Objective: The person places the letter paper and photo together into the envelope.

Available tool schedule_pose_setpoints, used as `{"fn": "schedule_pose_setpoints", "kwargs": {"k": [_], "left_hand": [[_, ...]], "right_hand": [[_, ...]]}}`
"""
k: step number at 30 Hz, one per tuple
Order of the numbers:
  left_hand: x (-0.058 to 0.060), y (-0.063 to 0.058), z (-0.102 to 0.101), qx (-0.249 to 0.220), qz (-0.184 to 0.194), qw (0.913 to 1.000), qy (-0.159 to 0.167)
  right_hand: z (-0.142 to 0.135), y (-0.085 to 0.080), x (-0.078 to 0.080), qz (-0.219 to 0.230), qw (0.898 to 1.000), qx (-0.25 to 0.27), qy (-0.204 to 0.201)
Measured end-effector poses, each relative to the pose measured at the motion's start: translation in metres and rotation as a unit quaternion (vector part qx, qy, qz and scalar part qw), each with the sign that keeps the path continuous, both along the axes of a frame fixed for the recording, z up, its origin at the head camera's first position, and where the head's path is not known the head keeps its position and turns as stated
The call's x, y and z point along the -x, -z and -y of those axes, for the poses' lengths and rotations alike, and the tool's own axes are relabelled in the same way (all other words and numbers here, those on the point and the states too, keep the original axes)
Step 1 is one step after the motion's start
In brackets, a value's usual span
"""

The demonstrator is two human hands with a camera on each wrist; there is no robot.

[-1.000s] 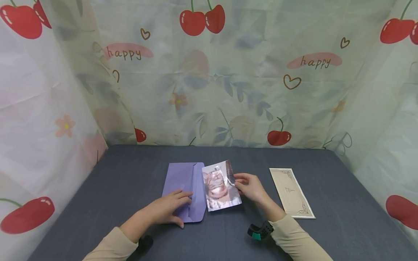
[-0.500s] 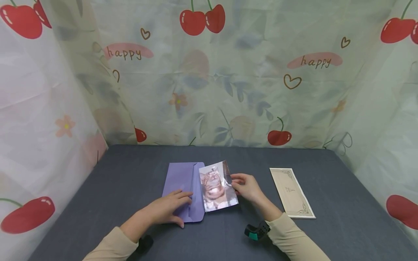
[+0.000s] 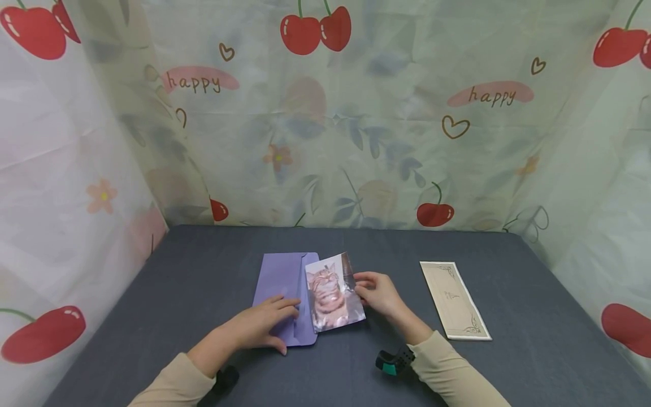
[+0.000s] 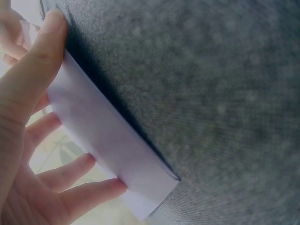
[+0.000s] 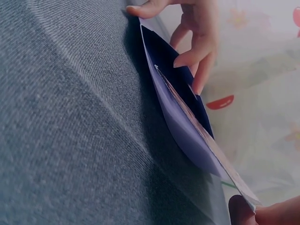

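A purple envelope [image 3: 280,280] lies on the dark table, its flap side facing right. My left hand [image 3: 269,321] rests on it with spread fingers; in the left wrist view the fingertips [image 4: 116,186] touch its surface and the thumb is at its near edge. My right hand [image 3: 380,295] pinches the right edge of a glossy cat photo [image 3: 328,294], held tilted over the envelope's flap. In the right wrist view the envelope's mouth [image 5: 176,70] gapes, with the photo's left edge close to it; I cannot tell whether that edge is inside.
A cream card with ornamental corners [image 3: 451,299] lies to the right of my right hand. The dark cloth-covered table [image 3: 376,243] meets patterned curtains [image 3: 325,130] at the back and sides. A black wrist strap [image 3: 394,360] is by my right sleeve.
My right hand has moved left with the photo, which now covers more of the envelope's flap. My left hand and the envelope have stayed nearly still.
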State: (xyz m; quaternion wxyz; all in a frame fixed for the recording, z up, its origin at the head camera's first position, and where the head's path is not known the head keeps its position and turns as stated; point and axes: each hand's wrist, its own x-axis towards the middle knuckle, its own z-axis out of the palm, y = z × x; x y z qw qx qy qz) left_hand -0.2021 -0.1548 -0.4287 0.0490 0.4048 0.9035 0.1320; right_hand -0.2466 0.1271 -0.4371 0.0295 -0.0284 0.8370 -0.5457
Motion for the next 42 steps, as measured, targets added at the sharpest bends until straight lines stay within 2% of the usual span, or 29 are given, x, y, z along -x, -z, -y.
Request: {"fn": "schedule_pose_setpoints", "kwargs": {"k": [16,31,42], "left_hand": [[0.000,-0.001,0.000,0.002,-0.013,0.9999,0.005],[0.000,-0.003,-0.002,0.009,0.010,0.9999,-0.007],[0.000,-0.001,-0.001,0.005,-0.001,1.0000,0.002]], "right_hand": [[0.011,0.006,-0.001,0.005,1.000,0.016,-0.001],[0.021,0.011,-0.002,0.006,0.999,0.030,-0.010],[0.031,0.012,-0.005,0.002,0.999,0.038,-0.031]]}}
